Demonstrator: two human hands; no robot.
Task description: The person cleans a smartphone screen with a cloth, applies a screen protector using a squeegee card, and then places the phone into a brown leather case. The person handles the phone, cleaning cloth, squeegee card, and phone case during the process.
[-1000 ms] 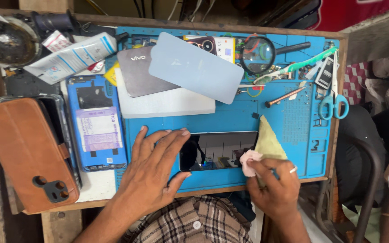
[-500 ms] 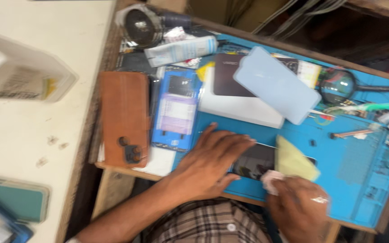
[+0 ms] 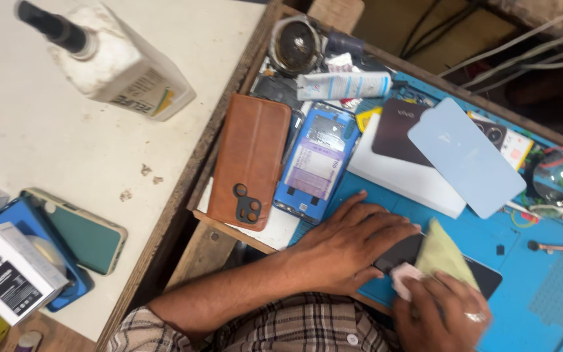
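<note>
Pinning the dark phone (image 3: 425, 257) flat on the blue mat (image 3: 542, 287) with the left hand (image 3: 350, 244) spread open over its end, the right hand (image 3: 441, 313) should keep its pinched pink wad (image 3: 402, 277) and yellow cloth (image 3: 444, 254) wiping lightly, judging by the grip.

Black phone (image 3: 447, 264) flat on mat, cloth (image 3: 441, 251) draped over
</note>
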